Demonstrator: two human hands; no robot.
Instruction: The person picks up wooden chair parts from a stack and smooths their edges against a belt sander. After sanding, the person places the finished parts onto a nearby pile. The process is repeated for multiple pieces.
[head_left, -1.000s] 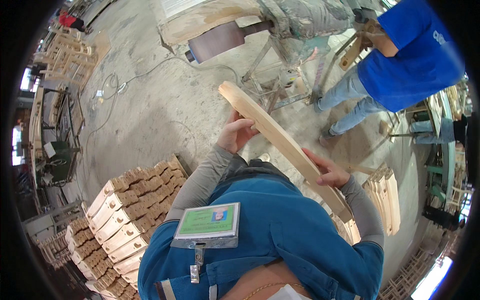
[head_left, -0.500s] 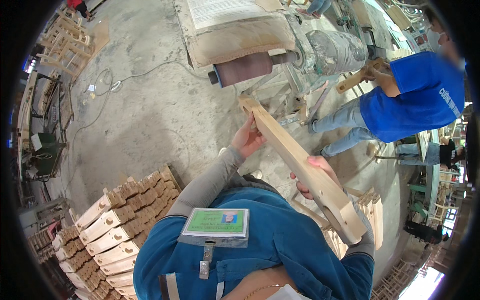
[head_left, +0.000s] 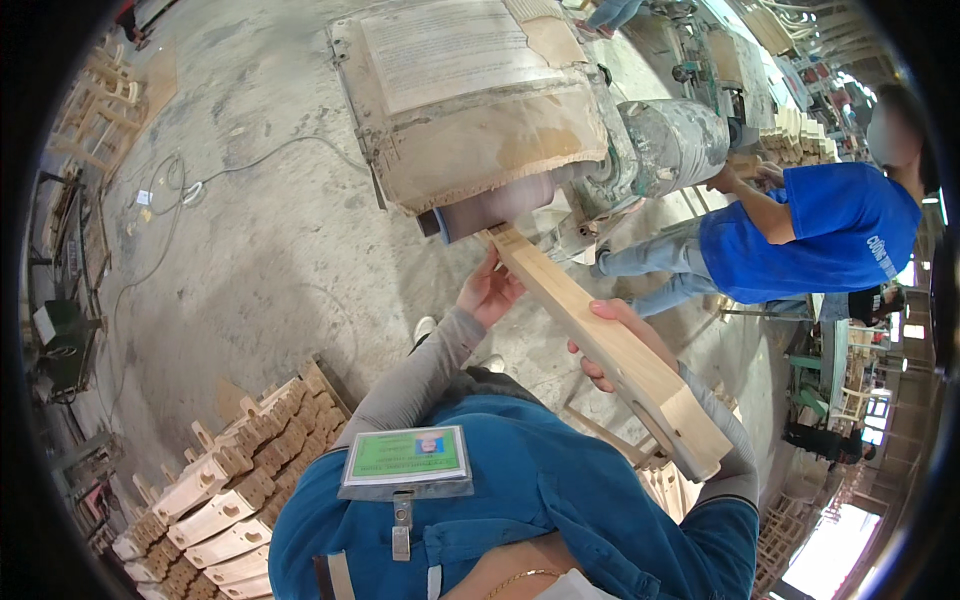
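Here the long wooden piece (head_left: 610,350) lay slanted in front of the person, and its far end was pressed against the blurred sanding drum (head_left: 500,208) of a dusty machine (head_left: 470,100). Its near end, with a slot cut into it, reached down past the person's right arm. The left hand (head_left: 490,290) held the piece near the drum, with the fingers curled around its edge from the left side. The right hand (head_left: 615,345) gripped it at the middle, and its fingers were wrapped over the top face. To the left, on the concrete floor (head_left: 270,260), many similar wooden parts (head_left: 220,480) were stacked in rows. To the right, another person in a blue shirt (head_left: 810,235) worked at a second machine, well apart.
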